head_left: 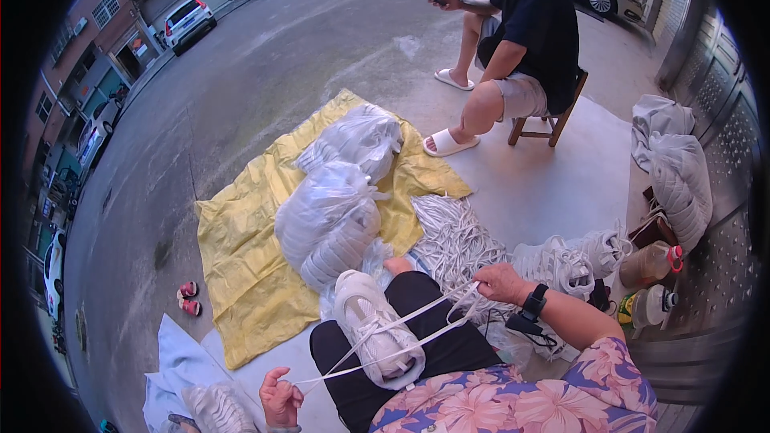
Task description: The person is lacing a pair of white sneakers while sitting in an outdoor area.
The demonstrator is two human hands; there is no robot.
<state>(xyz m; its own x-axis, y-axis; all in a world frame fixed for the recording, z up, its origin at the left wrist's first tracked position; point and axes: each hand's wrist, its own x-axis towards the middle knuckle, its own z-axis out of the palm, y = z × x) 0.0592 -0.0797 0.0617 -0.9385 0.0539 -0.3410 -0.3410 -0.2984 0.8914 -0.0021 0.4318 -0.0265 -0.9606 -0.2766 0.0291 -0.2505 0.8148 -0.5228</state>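
Note:
A white sneaker (377,329) lies across my lap on dark trousers, its heel end nearest me. White shoelace (417,321) runs from its eyelets out to both sides. My right hand (501,283), with a dark band at the wrist, is closed on the lace to the right of the shoe, pulling it taut. To the lower left my left hand (281,397) pinches the other stretch of lace, fingers curled. Just beyond my right hand lies a large heap of white laces (457,236), and beside it stands a row of white sneakers (557,265).
Clear bags of white shoes (329,220) rest on a yellow sheet (249,232) ahead. A person (529,40) sits on a wooden stool (553,124), holding a phone. Bottles (646,305) and a grey sack (678,180) stand at right. Small red shoes (188,298) lie at left.

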